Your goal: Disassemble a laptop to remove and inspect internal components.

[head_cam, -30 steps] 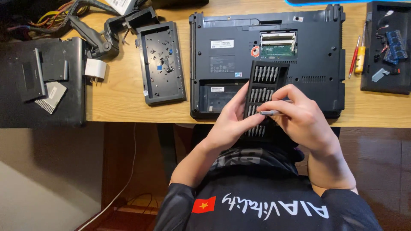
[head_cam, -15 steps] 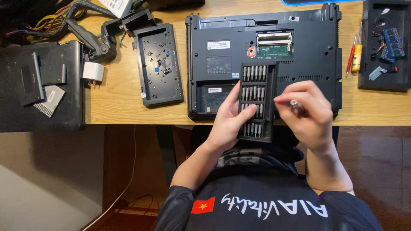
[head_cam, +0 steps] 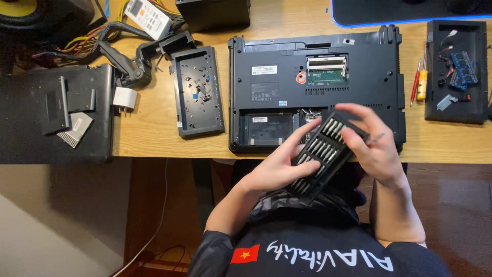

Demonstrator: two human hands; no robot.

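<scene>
Screwdriver bit case (head_cam: 320,156), a dark tray lined with rows of silver bits, sits tilted above the person's lap at the front edge of the wooden desk (head_cam: 148,133). Left hand (head_cam: 277,166) cradles it from below, fingers curled along its left side. Right hand (head_cam: 371,141) hovers over its upper end, fingers loosely spread, seemingly pinching a thin bit (head_cam: 378,137), though blur makes that uncertain. Just behind lies an upturned black laptop (head_cam: 287,66).
</scene>
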